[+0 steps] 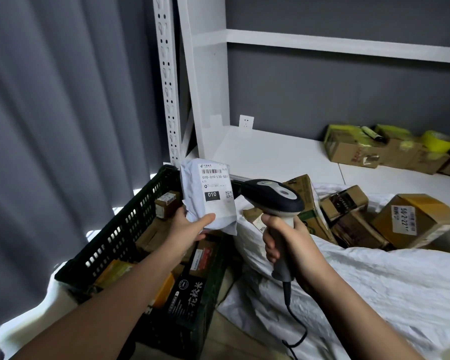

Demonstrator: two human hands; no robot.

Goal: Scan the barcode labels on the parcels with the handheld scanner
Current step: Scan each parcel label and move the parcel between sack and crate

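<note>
Scanner (276, 203) in our right hand (291, 242): we wrap the fingers round its grey grip, the dark head aimed left, and its black cable (294, 326) curls down from the handle's base. Just left of the scanner head, our left hand (190, 224) holds up a pale soft parcel (209, 196), thumb pressed on its front near the lower edge and fingers curled behind it. The parcel's label (215, 183) faces us, with a barcode along its top, a black block reading 010, and a small square code beside that. Below our left arm sits a black slotted crate (120, 235) holding boxes and a dark packet (185, 297) printed with white characters. To the right lies a white woven sack (374, 281), open, with brown cardboard boxes (359, 216) piled inside; one carries a white label (404, 219). Farther off, a white shelf (270, 149) bears more cardboard boxes (348, 149) and a roll of yellow tape (438, 141). A grey curtain (63, 113) hangs at far left.
</note>
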